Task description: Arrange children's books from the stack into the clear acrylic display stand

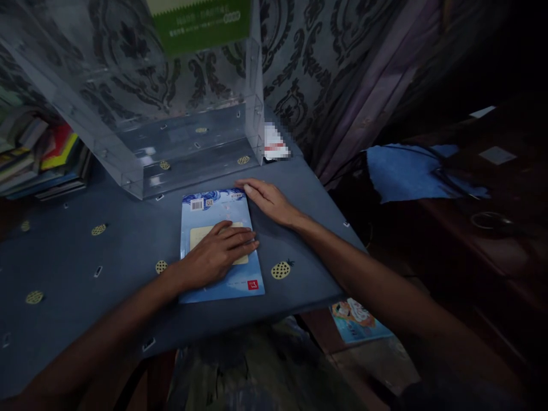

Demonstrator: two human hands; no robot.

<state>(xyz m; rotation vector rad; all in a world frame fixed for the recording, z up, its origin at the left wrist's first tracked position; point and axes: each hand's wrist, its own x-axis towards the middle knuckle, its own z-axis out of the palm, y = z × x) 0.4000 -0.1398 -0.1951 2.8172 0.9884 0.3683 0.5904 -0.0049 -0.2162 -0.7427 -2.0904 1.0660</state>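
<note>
A thin blue book (246, 268) lies on the table with its barcode side up and a red logo near its lower right corner. My left hand (218, 251) rests flat across the middle of it, fingers stretched out over a pale yellow panel on the cover. At the book's upper right corner, my right hand (269, 200) lies with fingers extended, the fingertips touching the top edge. Neither hand is gripping the book. Part of the cover is hidden under my left hand.
A clear plastic rack (128, 180) with a green label (203, 25) stands behind the book. Books are piled at the left (43, 154). A white item (274, 142) sits beside the rack. Below the table's right edge lies another colourful book (359, 322); blue cloth (398, 174) is farther right.
</note>
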